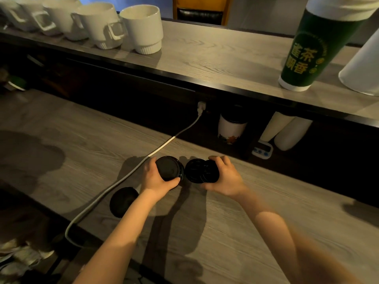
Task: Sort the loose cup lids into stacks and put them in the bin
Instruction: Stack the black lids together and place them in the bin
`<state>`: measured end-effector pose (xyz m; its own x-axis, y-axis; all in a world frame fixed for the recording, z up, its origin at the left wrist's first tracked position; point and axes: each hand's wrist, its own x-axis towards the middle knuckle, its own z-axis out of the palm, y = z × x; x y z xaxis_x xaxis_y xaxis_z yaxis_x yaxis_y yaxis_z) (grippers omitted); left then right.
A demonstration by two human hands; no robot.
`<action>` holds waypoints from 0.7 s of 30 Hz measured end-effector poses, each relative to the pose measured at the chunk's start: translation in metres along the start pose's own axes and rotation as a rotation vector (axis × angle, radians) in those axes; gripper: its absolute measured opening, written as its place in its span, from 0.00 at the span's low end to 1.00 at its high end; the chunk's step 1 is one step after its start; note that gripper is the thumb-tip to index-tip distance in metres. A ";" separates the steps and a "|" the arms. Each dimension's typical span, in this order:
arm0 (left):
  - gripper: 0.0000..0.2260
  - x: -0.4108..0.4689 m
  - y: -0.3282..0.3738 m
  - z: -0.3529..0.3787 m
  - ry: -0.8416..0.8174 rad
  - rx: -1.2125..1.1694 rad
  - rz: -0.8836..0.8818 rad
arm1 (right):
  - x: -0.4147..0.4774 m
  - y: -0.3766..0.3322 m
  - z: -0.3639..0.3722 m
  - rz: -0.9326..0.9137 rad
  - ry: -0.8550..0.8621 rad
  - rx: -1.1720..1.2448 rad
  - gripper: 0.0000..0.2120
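One round black plastic cup lid (pixel 123 201) is left flat on the grey wood-grain table (pixel 225 232), apparently not yet gathered. A short stack of black lids (pixel 169 168) is gripped by the curled left hand (pixel 158 181). Just beside it, a few overlapping black lids (pixel 202 171) are clasped by the curled right hand (pixel 225 177), presumably so the two lots can be nested together. No bin is seen.
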<state>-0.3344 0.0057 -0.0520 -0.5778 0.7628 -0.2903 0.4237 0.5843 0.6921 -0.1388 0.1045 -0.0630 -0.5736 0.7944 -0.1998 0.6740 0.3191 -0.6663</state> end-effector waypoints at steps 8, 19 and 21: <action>0.26 -0.052 0.004 0.022 -0.070 -0.790 -0.156 | -0.050 -0.020 -0.013 -0.145 0.040 0.210 0.43; 0.18 -0.078 0.022 0.026 -0.137 -1.063 -0.305 | -0.100 0.001 -0.024 -0.051 0.120 0.231 0.44; 0.13 -0.088 0.033 0.027 -0.187 -1.021 -0.258 | -0.117 0.009 -0.033 -0.009 0.202 0.233 0.46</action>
<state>-0.2506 -0.0347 -0.0210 -0.4134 0.7302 -0.5440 -0.5306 0.2923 0.7956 -0.0505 0.0309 -0.0219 -0.4593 0.8861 -0.0619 0.5313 0.2182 -0.8186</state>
